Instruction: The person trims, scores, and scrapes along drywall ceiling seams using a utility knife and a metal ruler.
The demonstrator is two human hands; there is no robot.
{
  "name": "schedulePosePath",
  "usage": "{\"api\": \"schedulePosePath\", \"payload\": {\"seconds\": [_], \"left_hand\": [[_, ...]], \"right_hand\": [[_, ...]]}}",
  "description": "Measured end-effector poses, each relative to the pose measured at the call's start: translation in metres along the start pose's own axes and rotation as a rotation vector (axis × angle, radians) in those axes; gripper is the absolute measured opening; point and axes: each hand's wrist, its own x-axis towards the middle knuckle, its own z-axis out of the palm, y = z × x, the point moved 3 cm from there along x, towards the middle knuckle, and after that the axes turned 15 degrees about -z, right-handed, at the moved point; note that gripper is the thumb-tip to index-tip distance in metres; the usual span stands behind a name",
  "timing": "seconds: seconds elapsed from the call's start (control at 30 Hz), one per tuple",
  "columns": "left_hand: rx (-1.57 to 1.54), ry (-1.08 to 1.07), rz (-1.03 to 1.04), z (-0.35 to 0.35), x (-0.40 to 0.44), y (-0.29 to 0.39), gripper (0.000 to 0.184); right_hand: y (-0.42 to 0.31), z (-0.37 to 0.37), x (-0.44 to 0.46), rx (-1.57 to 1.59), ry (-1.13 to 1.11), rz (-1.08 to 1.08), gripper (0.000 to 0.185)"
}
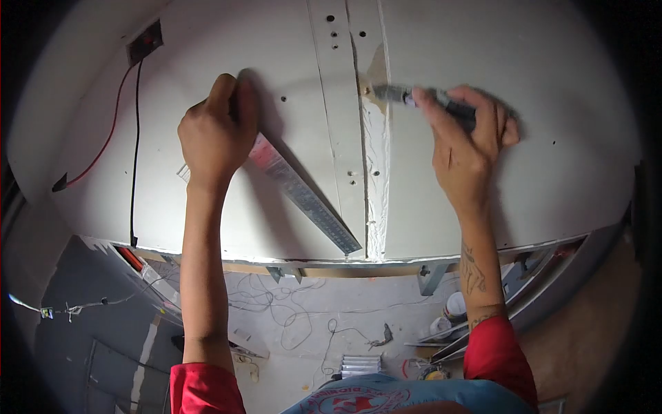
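My left hand (219, 127) is closed on a metal ruler (307, 193), which slants down to the right across the white panel (441, 207). In my right hand (476, 141) is a dark knife-like tool (393, 94), slightly blurred, its tip near the vertical seam (376, 159). White filler lines this seam, and a bare brownish patch (378, 72) shows near the tool's tip. To the left of the seam runs a thin line with dark screw holes beside it.
An electrical box (145, 43) with red and black wires sits at the upper left. Below the panel's edge, cables (286, 310) lie on the floor, with buckets (455, 305) and a power tool (383, 336). Metal brackets (432, 276) hang under the edge.
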Motion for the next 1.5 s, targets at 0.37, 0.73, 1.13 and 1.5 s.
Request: {"api": "schedulePosePath", "payload": {"seconds": [0.37,0.73,1.13,1.5], "left_hand": [[-0.003,-0.024,0.016,-0.002,-0.001,0.000,0.024],[-0.006,0.012,0.005,0.000,-0.001,0.001,0.021],[0.022,-0.015,0.008,0.002,0.000,0.000,0.022],[0.044,-0.115,-0.012,-0.005,-0.004,0.021,0.029]], "right_hand": [[-0.015,-0.010,-0.022,0.006,-0.114,-0.004,0.044],[-0.016,0.008,-0.026,-0.036,-0.001,0.029,0.055],[0.023,0.018,0.010,-0.052,0.043,-0.009,0.049],[0.031,0.019,0.019,-0.004,0.122,-0.102,0.041]]}}
